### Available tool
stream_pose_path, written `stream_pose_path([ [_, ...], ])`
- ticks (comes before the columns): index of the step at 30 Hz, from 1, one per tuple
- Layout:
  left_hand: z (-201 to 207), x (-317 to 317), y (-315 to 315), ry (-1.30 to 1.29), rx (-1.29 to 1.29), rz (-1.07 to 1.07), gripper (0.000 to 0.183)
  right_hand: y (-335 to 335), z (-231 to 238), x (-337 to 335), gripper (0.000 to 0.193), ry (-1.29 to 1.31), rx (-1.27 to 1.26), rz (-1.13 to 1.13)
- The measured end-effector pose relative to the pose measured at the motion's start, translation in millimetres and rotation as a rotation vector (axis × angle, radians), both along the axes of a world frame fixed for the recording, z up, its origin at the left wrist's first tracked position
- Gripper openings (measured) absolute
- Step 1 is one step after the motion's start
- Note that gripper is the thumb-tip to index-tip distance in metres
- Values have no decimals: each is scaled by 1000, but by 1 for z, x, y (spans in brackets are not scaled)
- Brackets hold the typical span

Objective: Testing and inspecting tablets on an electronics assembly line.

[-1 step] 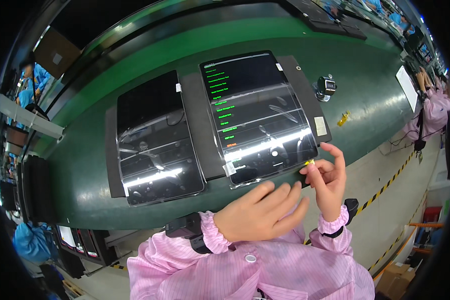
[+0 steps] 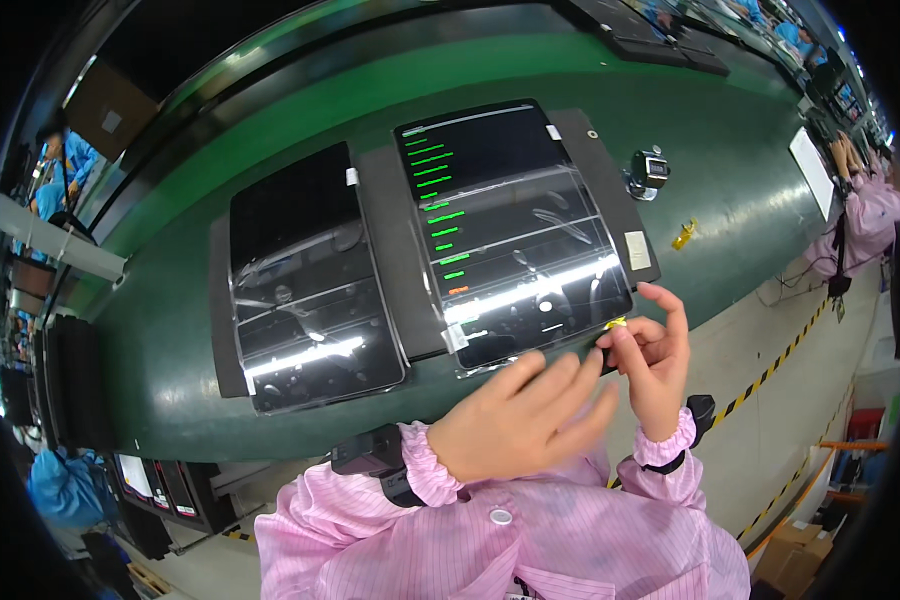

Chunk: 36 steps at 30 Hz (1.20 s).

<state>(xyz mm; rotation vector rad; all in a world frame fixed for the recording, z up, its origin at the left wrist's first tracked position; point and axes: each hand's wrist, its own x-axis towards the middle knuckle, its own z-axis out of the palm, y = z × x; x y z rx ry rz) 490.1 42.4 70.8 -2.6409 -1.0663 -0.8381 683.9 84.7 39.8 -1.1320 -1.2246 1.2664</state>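
A lit tablet [image 2: 510, 240] with a list of green lines lies on a grey mat [image 2: 610, 195], clear film over its lower part. At its lower right corner sits a small strip of yellow tape [image 2: 615, 324], which my right hand [image 2: 653, 360] pinches between thumb and fingers. My left hand [image 2: 515, 415] is just below the tablet's near edge, palm down, fingers stretched out and slightly blurred, holding nothing. To the left, a second tablet [image 2: 300, 280] with a dark screen and clear film rests on another mat.
Right of the mats, a small metal tally counter [image 2: 651, 173] and a crumpled yellow tape piece [image 2: 684, 235] lie on the green bench [image 2: 730, 150]. A white sheet [image 2: 812, 175] is at its right end. A person in pink [image 2: 865, 215] is beyond; dark trays [image 2: 660, 40] lie at the back.
The fingers of my left hand have moved slightly and blurred. My right hand stays at the tablet's corner; the whole view has shifted a little.
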Motion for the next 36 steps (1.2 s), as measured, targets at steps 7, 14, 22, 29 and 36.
stream_pose_path([
  [7,1,18,37,28,-289,305,80,-14,-5,9,43,48,-24,11],
  [14,8,22,44,38,-308,330,82,-22,-5,10,43,-77,111,163],
  [22,9,20,45,-29,-347,294,62,35,0,53,36,-185,326,-284],
  [29,4,19,46,-31,-337,313,56,110,8,69,26,-997,344,-509],
  [36,4,20,46,-15,-320,323,56,136,-18,94,29,-1171,324,-536],
])
